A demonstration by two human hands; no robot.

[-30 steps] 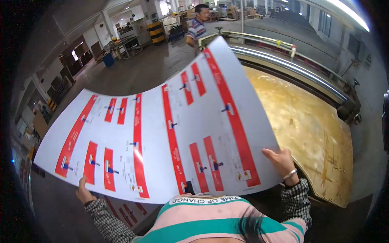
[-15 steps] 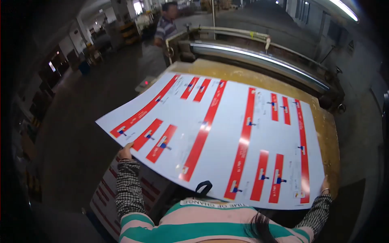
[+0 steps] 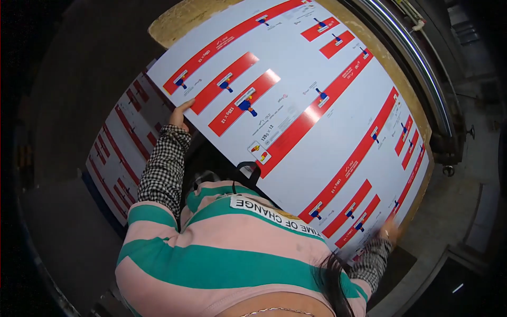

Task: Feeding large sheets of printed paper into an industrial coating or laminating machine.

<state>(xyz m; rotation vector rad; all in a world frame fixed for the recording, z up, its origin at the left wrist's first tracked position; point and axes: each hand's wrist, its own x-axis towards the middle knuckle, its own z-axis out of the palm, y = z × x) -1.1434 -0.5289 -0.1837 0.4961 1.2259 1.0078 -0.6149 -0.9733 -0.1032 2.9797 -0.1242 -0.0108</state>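
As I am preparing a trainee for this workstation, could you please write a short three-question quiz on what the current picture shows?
1. Which part of the large printed sheet does the left hand hold?
A) The edge farthest from the person
B) The edge nearest the person
C) The middle of its printed face

2. True or false: the right hand rests on the metal roller.

3. On which side of the large printed sheet, left or right, do the other printed sheets lie?

Key:
1. B
2. False; it is at the large printed sheet's right-hand edge.
3. Left
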